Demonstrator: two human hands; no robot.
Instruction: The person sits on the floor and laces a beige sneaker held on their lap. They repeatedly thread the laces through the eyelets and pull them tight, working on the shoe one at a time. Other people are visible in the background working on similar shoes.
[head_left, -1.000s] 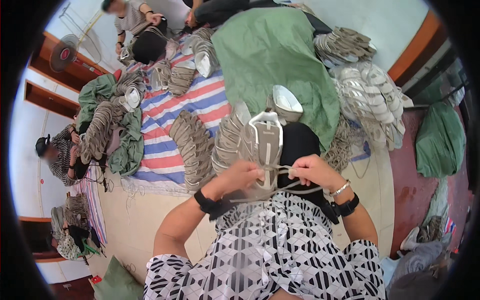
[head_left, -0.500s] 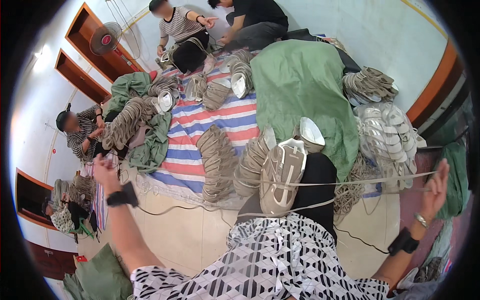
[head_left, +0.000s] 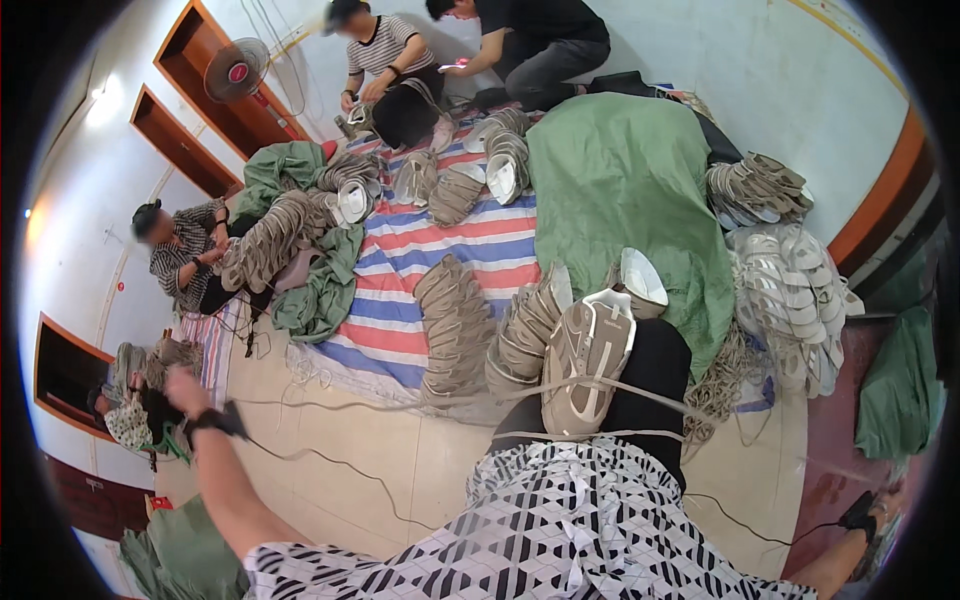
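Observation:
A brown and beige shoe upper (head_left: 588, 365) lies on my lap with its white-edged opening pointing away from me. A long flat beige shoelace (head_left: 420, 405) is threaded through it and stretches out to both sides. At its left end my left hand (head_left: 188, 392) is raised, closed on the lace, its fingers blurred. Far out at the lower right, my right hand (head_left: 885, 505) is smeared by motion near the picture's rim; the lace runs faintly toward it and the hand looks closed on it. A second strand of lace (head_left: 520, 436) crosses low over the upper.
Stacked shoe uppers (head_left: 455, 330) stand on a striped sheet (head_left: 390, 290), beside a large green cloth (head_left: 620, 200). A tangle of laces (head_left: 705, 385) lies right of my knee, with bagged white uppers (head_left: 795, 300) beyond. Several people sit working around the sheet; dark cables cross the floor.
My right hand has swung down and outward, drawing the shoelace lower on that side. The left hand has moved slightly left and down. The view has shifted a little.

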